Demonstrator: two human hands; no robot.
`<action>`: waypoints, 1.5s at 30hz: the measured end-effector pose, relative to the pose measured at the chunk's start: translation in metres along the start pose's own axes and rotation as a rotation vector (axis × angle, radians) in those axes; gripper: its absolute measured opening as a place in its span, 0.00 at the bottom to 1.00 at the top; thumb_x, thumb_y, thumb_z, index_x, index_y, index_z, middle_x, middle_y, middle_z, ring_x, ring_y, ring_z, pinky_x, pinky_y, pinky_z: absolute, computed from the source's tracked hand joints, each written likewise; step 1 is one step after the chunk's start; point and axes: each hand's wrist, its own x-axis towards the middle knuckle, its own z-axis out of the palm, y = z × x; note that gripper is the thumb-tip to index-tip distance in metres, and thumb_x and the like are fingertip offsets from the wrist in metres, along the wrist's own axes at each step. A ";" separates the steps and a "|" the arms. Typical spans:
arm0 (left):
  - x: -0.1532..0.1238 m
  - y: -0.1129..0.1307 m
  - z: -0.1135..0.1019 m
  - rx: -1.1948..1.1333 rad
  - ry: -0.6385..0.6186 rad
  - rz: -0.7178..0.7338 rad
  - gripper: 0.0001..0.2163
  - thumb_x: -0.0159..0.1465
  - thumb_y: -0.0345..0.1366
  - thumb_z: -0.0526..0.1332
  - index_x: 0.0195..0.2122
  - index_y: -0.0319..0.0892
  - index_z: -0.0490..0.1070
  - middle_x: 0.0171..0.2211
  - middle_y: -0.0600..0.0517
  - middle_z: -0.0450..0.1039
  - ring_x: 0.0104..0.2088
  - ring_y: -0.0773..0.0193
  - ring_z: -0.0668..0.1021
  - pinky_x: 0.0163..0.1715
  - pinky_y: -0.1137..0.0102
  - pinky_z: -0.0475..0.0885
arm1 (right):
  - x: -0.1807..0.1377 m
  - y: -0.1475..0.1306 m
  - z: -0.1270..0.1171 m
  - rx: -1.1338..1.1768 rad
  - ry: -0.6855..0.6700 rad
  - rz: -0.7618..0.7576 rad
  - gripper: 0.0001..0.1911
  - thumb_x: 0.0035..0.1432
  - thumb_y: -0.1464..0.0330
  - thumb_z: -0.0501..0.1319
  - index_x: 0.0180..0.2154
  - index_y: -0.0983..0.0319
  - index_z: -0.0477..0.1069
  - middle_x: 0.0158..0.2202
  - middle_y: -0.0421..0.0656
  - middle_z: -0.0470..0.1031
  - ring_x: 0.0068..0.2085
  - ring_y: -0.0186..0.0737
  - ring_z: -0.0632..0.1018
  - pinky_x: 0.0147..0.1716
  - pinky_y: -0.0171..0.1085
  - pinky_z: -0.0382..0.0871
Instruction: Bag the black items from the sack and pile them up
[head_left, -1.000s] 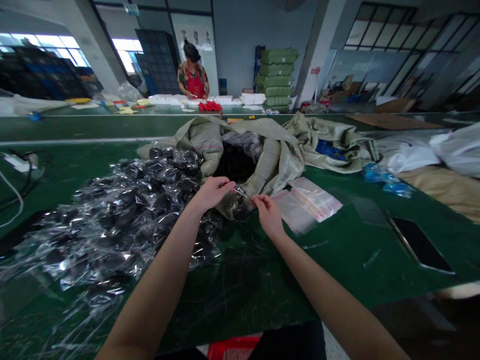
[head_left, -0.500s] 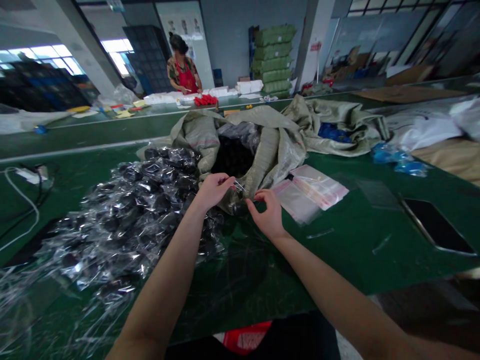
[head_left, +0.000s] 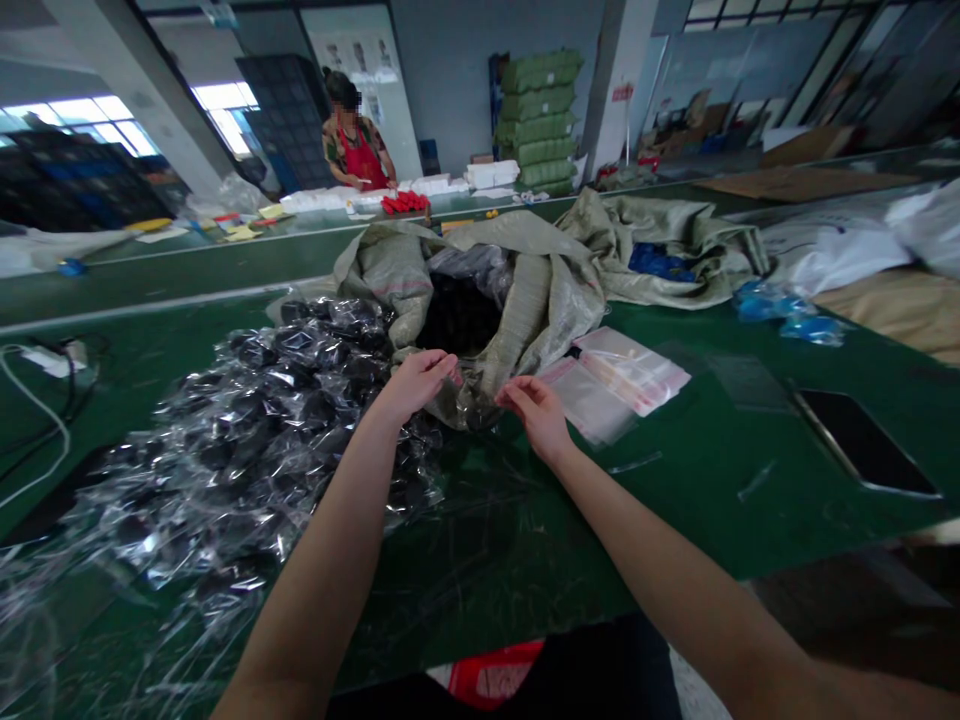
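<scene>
In front of the sack's mouth, my left hand (head_left: 420,382) is closed, thumb and fingers pinching a clear plastic bag (head_left: 474,408). A dark item shows dimly through the bag, low between my hands. My right hand (head_left: 538,412) is closed too, its fingertips pinched at the bag's right side. Just beyond my hands, a woven sack (head_left: 529,310) lies with its mouth open on dark contents. Left of my left arm spreads a heap of black items in clear wrappers (head_left: 259,420).
Flat clear bags (head_left: 615,375) lie to the right on the green table (head_left: 720,480). Farther right is a phone (head_left: 862,440). A second sack (head_left: 697,220) holds blue items, and blue wrapped pieces (head_left: 791,310) lie beside it. A person in a red apron (head_left: 360,158) stands across the tables.
My right fingertips have drawn together from a looser pose. The bag's top edges between my hands, visible before, now barely show. The whole view has shifted slightly.
</scene>
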 end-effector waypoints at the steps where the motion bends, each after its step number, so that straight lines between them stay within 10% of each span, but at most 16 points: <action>1: 0.000 -0.001 -0.001 0.011 0.002 -0.001 0.18 0.64 0.50 0.54 0.28 0.41 0.70 0.15 0.60 0.52 0.16 0.71 0.56 0.18 0.73 0.49 | 0.000 0.001 0.000 0.007 0.016 0.004 0.18 0.46 0.53 0.69 0.32 0.59 0.71 0.29 0.39 0.77 0.32 0.39 0.79 0.42 0.45 0.76; 10: -0.010 0.021 0.011 0.545 0.417 0.324 0.12 0.64 0.44 0.59 0.33 0.40 0.74 0.31 0.50 0.74 0.32 0.64 0.74 0.34 0.71 0.66 | 0.000 0.000 0.000 -0.106 0.060 -0.060 0.14 0.51 0.56 0.66 0.33 0.59 0.75 0.28 0.39 0.77 0.30 0.38 0.77 0.38 0.42 0.75; 19: -0.024 0.035 0.042 0.827 0.074 0.525 0.13 0.68 0.41 0.55 0.42 0.46 0.79 0.43 0.48 0.78 0.41 0.59 0.79 0.38 0.69 0.69 | -0.007 -0.009 0.004 -0.286 -0.013 -0.181 0.11 0.57 0.59 0.62 0.36 0.59 0.76 0.33 0.41 0.79 0.34 0.39 0.77 0.37 0.39 0.73; 45: -0.014 0.024 0.046 0.514 0.163 0.413 0.08 0.63 0.33 0.55 0.33 0.41 0.73 0.33 0.49 0.76 0.34 0.61 0.76 0.38 0.68 0.69 | -0.015 -0.019 0.005 -0.441 -0.051 -0.276 0.09 0.61 0.63 0.57 0.36 0.59 0.72 0.35 0.42 0.76 0.37 0.39 0.77 0.38 0.38 0.73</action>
